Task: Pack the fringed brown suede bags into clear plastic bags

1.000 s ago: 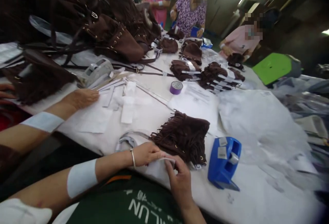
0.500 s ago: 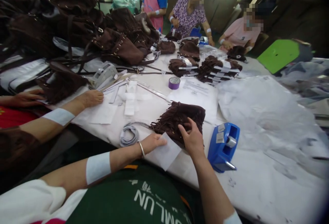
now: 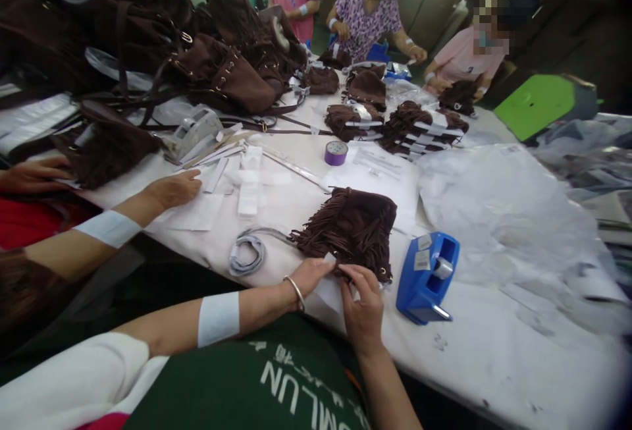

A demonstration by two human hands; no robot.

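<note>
A dark brown fringed bag [image 3: 363, 222] lies on the white table in front of me. My left hand [image 3: 316, 276] is closed on a small white paper sheet [image 3: 328, 295], held against the bag's near edge. Beside it, my right hand [image 3: 363, 298] pinches a dark bit at that same edge, seemingly part of the bag; the fingertips of both hands nearly meet. A pale strap wound into a coil [image 3: 247, 255] runs out from the bag's left side. To the right of the bag stands a blue tape dispenser [image 3: 427, 278].
Purple tape [image 3: 336, 153] and stacked fringed bags [image 3: 419, 132] lie beyond. Brown bags [image 3: 237, 81] pile up at the left. A co-worker's hand [image 3: 175, 188] reaches in from the left near paper strips. Plastic sheets [image 3: 503, 213] cover the right side. Other people stand across the table.
My left hand has moved right and up, bringing the paper to the bag's edge. My right hand has come down from the bag's front and closed its fingers at that edge.
</note>
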